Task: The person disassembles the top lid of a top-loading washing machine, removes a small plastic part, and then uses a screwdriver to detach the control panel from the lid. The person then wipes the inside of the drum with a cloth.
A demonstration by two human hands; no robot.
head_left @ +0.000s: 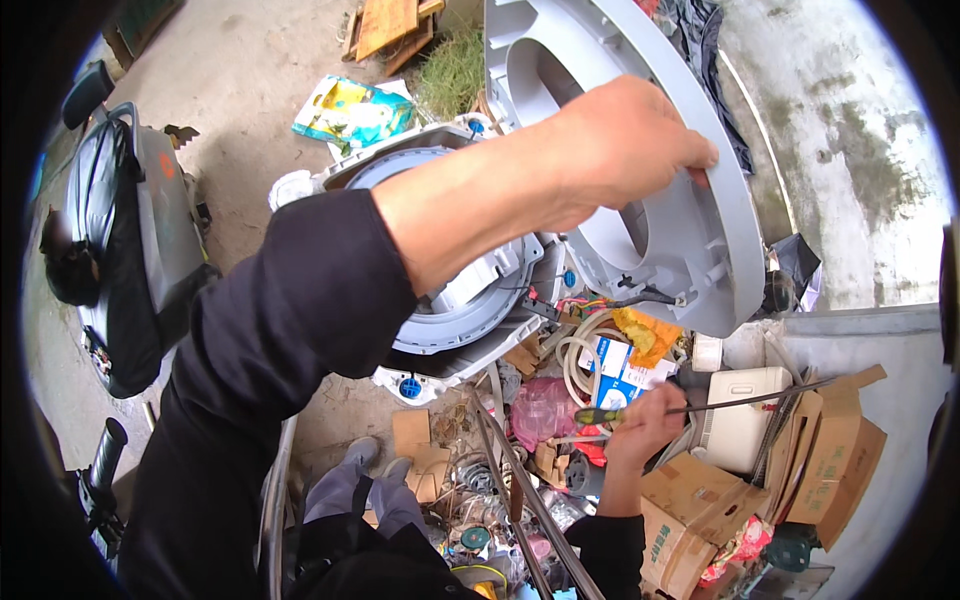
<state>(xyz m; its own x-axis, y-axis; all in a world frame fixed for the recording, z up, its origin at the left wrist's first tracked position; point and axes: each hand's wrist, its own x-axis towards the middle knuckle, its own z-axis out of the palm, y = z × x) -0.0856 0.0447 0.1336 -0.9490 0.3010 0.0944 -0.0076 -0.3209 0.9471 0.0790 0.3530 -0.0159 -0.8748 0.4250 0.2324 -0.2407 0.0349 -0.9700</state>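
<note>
My left hand [625, 140] reaches across, its fingers closed on the rim of a grey plastic washing machine top cover [715, 245], which stands tilted up with a large round opening. Beneath my forearm lies the open washing machine [440, 335], its round tub ring showing and partly hidden by my arm. Coloured wires [585, 303] run between the machine and the cover. Lower right, my right hand [645, 428] is wrapped round a long screwdriver [600, 415]; its green and yellow handle points left, its dark shaft right.
Cardboard boxes [700, 500] and a cream plastic container [745, 415] stand at the right by a wall. Metal rails [530, 490] cross before me, over scattered scrap. A pink plastic bag [540, 410] lies below the machine. A parked scooter [165, 220] is at left.
</note>
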